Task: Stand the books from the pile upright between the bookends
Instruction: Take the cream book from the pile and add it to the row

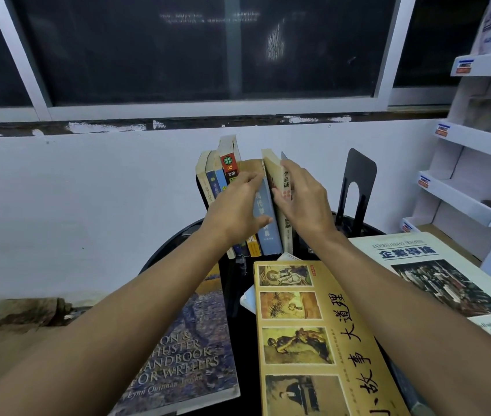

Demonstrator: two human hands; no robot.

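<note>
Several books stand upright in a row [221,175] at the back of a round black table [163,253]. My left hand [238,205] lies against the spines, thumb on a blue-grey book [265,232]. My right hand [304,199] grips a cream book [286,183] at the row's right end, fingers curled round its spine. A black metal bookend [358,187] stands to the right, a gap away from the cream book. The left bookend is hidden behind the books. Flat books lie in front: a yellow one [313,340], a blue handbook [187,355] and a white business book [436,274].
A white wall and a dark window run behind the table. White display shelves [472,175] stand at the right, close to the bookend. The floor edge shows at lower left.
</note>
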